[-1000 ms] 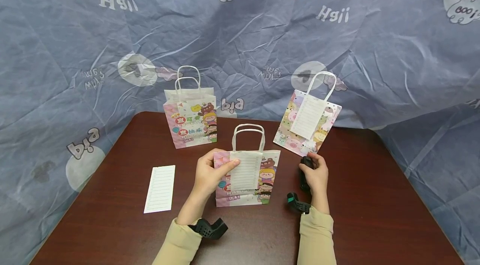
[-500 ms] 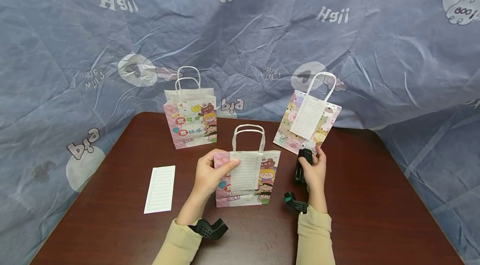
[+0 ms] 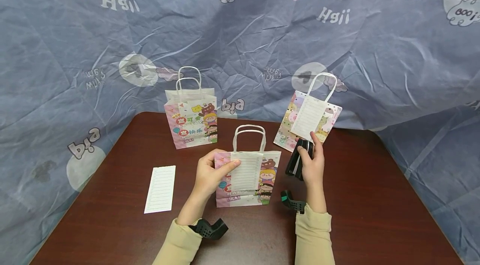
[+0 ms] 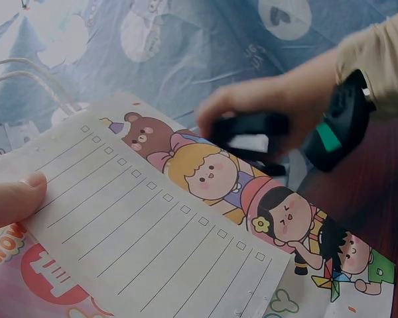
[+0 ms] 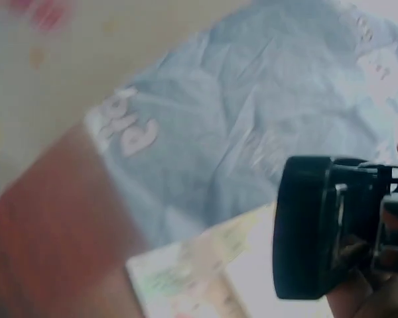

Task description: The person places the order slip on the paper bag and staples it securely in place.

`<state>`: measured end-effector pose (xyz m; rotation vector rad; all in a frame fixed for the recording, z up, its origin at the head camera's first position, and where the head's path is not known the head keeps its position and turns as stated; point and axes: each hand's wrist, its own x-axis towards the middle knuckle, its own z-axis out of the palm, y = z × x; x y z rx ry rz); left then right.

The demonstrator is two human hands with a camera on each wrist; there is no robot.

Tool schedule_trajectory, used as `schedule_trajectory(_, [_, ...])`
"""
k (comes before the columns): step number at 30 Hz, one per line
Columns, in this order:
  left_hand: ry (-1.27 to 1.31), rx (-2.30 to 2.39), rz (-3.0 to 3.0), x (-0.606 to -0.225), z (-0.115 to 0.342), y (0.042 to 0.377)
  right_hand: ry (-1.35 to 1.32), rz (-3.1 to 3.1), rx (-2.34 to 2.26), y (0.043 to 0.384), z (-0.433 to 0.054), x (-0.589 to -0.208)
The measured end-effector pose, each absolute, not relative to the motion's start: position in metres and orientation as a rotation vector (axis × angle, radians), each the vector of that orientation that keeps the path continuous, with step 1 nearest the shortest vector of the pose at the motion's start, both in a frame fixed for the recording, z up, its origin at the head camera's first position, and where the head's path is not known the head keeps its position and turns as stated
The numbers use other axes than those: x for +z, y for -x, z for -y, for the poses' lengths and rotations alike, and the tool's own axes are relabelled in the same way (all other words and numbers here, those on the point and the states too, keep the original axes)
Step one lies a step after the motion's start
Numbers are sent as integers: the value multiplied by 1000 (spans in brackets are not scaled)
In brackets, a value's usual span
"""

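In the head view my left hand [image 3: 211,173] grips the upper left edge of a cartoon-printed paper gift bag [image 3: 267,175], thumb pressed on a lined paper slip [image 3: 245,169] lying against the bag's front. The left wrist view shows small checkboxes along one side of that slip [image 4: 152,225]. My right hand [image 3: 313,165] holds a black stapler [image 3: 298,158] raised beside the bag, apart from it. Its metal parts show in the right wrist view, where the stapler [image 5: 305,228] fills the right side. The left hand's other fingers are hidden behind the bag.
A similar gift bag [image 3: 193,125] stands at the back left. At the back right a pastel animal-print bag [image 3: 326,125] leans against the blue cloth backdrop [image 3: 240,48], with a lined slip [image 3: 309,117] on its front. Another lined slip [image 3: 160,189] lies on the brown table [image 3: 375,198] at left.
My right hand has lifted the stapler from the table, tilted it and brought it slightly toward the front bag. My left hand and the bag have stayed in place.
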<state>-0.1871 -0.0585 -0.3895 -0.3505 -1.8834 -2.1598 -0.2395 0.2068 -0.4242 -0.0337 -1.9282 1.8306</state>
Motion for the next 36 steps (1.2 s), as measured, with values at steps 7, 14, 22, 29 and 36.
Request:
schedule_trajectory(7, [366,-2140,1897,-389,59,187,-113,1807,1806,224,-193,-393])
schedule_trajectory(14, [386,-2124,1900,-389,59,187,-391,1605,1906,210,-182,-374])
schedule_trajectory(22, [429,-2133,1946,-389,58,183,-666,1480,1938,197,-169,-361])
schedule_trajectory(29, [513,-2111,1943,-387,54,181,-745,1460,1954,190,-158,-356])
schedule_trajectory(36, [558,-2090,1936,-387,48,179,-728,1540,1876,182,-150,-349])
